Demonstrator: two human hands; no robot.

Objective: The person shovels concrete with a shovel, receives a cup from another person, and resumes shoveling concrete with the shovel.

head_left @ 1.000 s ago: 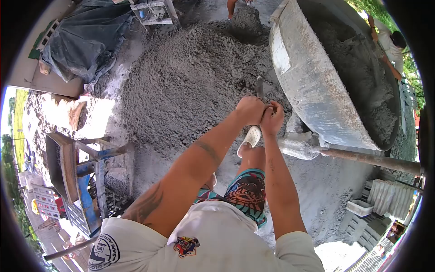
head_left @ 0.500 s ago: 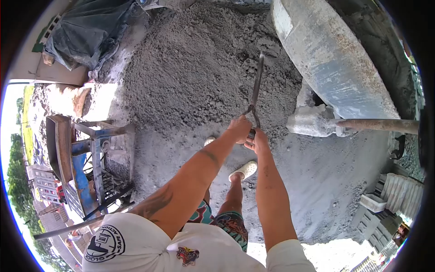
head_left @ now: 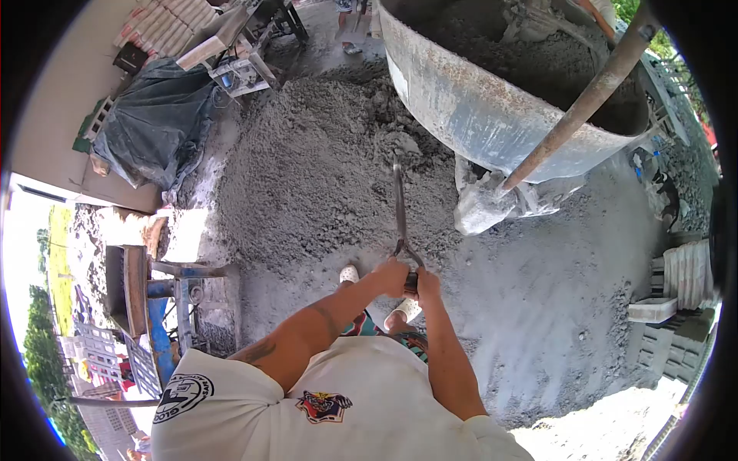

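**Two-handed grip on a shovel driven into a mound of grey mix**

We hold a shovel (head_left: 400, 207) by the grip at the near end of its shaft. Our left hand (head_left: 392, 275) and right hand (head_left: 425, 284) are both closed around that grip, side by side and touching, so that the push runs straight down the shaft. The shaft points away from us, and its far end is sunk into the near slope of the mound of grey mix (head_left: 323, 161); the blade itself is hidden in the material. Our feet, in pale clogs (head_left: 350, 273), stand just behind the hands at the foot of the mound, which braces the stance. Just beyond the mound, to the right, sits a large metal mixing drum (head_left: 477, 107), partly filled with the same grey material. A rusty bar (head_left: 576, 107) leans across its rim. Left of the mound lie a dark tarpaulin (head_left: 150, 127) and a blue metal frame (head_left: 165, 307). Grey concrete blocks (head_left: 676, 338) are stacked at the far right.
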